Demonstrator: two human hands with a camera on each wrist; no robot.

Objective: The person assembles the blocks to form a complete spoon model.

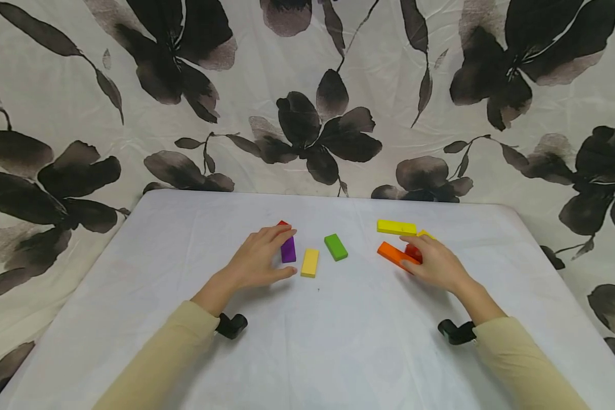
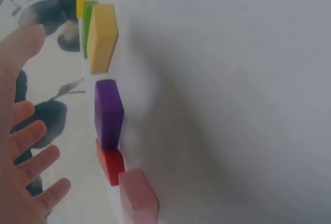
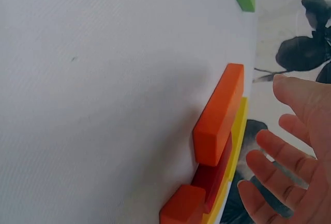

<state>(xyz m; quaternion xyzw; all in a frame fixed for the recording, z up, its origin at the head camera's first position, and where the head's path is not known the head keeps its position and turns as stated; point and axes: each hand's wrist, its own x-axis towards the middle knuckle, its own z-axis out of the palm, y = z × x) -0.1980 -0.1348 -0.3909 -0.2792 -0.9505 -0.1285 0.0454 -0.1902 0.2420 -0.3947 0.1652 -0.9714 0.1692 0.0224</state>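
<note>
My left hand (image 1: 256,257) hovers over the left group of blocks, fingers spread and holding nothing. Under and beside it lie a purple block (image 1: 288,250), a red block (image 2: 109,164) and a pink block (image 2: 138,198), the pink one hidden by the hand in the head view. A pale yellow block (image 1: 310,263) is just right of the thumb. My right hand (image 1: 439,266), also holding nothing, reaches over an orange block (image 1: 393,253), a darker red block (image 1: 413,251) and a second orange block (image 3: 183,206). Its fingers are loosely bent and apart.
Between the hands lies a green block (image 1: 336,247). A long yellow block (image 1: 396,227) is behind the right group, with another yellow piece (image 1: 426,233) partly behind the right hand. The white table (image 1: 328,347) ends at a floral cloth (image 1: 318,131).
</note>
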